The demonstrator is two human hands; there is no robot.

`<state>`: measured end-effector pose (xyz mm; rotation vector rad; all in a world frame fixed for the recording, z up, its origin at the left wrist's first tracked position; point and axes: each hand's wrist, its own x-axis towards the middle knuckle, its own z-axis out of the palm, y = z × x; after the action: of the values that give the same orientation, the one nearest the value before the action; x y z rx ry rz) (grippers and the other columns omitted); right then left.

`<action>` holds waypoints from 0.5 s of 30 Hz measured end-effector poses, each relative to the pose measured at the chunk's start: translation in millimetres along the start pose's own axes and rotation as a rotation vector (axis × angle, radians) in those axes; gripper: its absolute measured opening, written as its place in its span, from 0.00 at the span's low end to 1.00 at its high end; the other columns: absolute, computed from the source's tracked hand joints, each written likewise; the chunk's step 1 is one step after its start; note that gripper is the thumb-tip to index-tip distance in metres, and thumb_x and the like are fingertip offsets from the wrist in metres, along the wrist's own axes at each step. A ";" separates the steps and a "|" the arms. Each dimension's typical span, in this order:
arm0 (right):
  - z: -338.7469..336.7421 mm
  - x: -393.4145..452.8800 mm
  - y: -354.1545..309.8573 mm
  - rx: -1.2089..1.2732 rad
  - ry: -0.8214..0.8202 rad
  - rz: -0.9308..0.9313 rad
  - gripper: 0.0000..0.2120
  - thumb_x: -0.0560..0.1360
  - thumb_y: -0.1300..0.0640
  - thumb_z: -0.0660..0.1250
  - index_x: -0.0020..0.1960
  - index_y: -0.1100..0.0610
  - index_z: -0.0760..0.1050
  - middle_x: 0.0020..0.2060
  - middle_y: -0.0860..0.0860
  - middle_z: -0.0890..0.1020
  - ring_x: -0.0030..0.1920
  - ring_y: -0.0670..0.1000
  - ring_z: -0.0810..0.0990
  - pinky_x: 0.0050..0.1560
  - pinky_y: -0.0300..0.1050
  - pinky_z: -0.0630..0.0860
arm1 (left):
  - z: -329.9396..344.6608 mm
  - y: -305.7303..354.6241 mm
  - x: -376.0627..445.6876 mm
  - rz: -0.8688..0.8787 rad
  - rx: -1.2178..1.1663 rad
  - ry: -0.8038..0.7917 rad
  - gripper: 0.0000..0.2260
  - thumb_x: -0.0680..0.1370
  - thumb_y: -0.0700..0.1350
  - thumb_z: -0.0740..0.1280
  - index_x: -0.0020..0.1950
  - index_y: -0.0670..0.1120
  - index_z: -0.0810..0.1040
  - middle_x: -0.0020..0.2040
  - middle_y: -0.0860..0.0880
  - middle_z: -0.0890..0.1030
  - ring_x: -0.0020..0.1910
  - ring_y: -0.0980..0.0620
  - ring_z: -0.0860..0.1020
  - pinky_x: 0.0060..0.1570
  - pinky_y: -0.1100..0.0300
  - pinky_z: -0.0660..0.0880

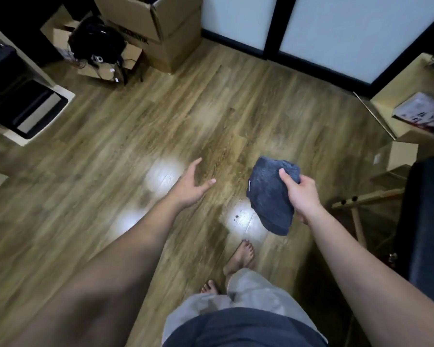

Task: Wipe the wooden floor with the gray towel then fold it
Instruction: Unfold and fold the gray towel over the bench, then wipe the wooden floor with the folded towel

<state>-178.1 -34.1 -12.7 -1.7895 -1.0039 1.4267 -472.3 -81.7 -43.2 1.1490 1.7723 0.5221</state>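
Note:
I stand over the wooden floor (161, 116), which fills the middle of the head view. My right hand (302, 194) is shut on the gray towel (268, 194), a bunched dark gray cloth hanging in the air well above the boards. My left hand (192, 185) is held out to the left of the towel, fingers apart, holding nothing and apart from the cloth. Small crumbs (226, 156) lie scattered on the floor between and beyond my hands. A few dark specks (236, 217) sit in a bright light patch under the towel.
Cardboard boxes (161, 28) and a tangle of black cables (95, 43) stand at the back left. A white shelf unit (28, 106) is at the left, a box with a packet (421, 113) at the right, a dark seat (426, 221) and wooden frame (358, 199) nearby. My bare feet (238, 256) are below.

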 end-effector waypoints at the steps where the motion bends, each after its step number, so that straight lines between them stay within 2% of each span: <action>1: -0.1 7.3 3.6 0.008 0.001 0.012 0.12 0.76 0.45 0.72 0.45 0.54 0.83 0.41 0.45 0.87 0.41 0.42 0.85 0.38 0.37 0.80 | 4.1 -2.2 7.5 -0.002 0.070 -0.011 0.38 0.75 0.63 0.69 0.80 0.57 0.55 0.81 0.49 0.60 0.78 0.48 0.60 0.75 0.53 0.60; 3: -0.9 19.5 11.0 0.024 0.004 0.037 0.11 0.77 0.47 0.72 0.47 0.54 0.83 0.42 0.46 0.87 0.43 0.44 0.86 0.41 0.39 0.82 | 11.4 -5.6 18.4 -0.004 0.175 -0.045 0.38 0.75 0.65 0.68 0.80 0.56 0.55 0.81 0.50 0.59 0.78 0.48 0.60 0.75 0.48 0.61; 5: -3.1 32.2 15.6 0.030 0.013 0.065 0.09 0.77 0.47 0.72 0.46 0.54 0.83 0.41 0.44 0.87 0.42 0.43 0.86 0.38 0.37 0.80 | 19.1 -7.7 29.6 0.007 0.244 -0.088 0.39 0.75 0.66 0.67 0.80 0.54 0.55 0.81 0.48 0.59 0.78 0.46 0.60 0.75 0.47 0.62; 8: -6.2 48.8 25.2 0.013 0.065 0.083 0.08 0.77 0.48 0.72 0.44 0.51 0.82 0.37 0.40 0.86 0.41 0.42 0.85 0.34 0.30 0.76 | 30.0 -14.6 47.5 0.013 0.311 -0.165 0.37 0.77 0.66 0.65 0.80 0.52 0.57 0.80 0.48 0.60 0.78 0.47 0.61 0.75 0.47 0.63; 10: -7.2 63.7 36.2 -0.031 0.107 0.084 0.08 0.77 0.49 0.72 0.42 0.51 0.81 0.37 0.43 0.86 0.43 0.43 0.84 0.37 0.33 0.77 | 40.6 -22.4 67.3 0.005 0.371 -0.189 0.33 0.79 0.63 0.64 0.79 0.50 0.60 0.78 0.47 0.65 0.76 0.47 0.64 0.73 0.49 0.64; 13: -8.5 92.0 62.1 -0.065 0.141 0.111 0.09 0.77 0.50 0.72 0.42 0.53 0.81 0.42 0.48 0.86 0.47 0.48 0.84 0.49 0.46 0.79 | 62.0 -44.9 110.3 -0.039 0.467 -0.188 0.23 0.80 0.56 0.65 0.73 0.48 0.69 0.69 0.46 0.76 0.67 0.45 0.74 0.62 0.57 0.70; 15: -9.1 121.5 91.5 -0.098 0.165 0.088 0.08 0.78 0.49 0.71 0.42 0.52 0.81 0.39 0.45 0.86 0.45 0.45 0.84 0.46 0.43 0.79 | 84.3 -72.4 150.7 -0.081 0.537 -0.236 0.19 0.79 0.56 0.66 0.67 0.50 0.73 0.62 0.47 0.80 0.58 0.45 0.79 0.53 0.58 0.73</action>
<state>-138.2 23.6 -148.0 -2.0091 -0.9340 1.2754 -453.4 4.7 -208.2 1.4235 1.7881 -0.1517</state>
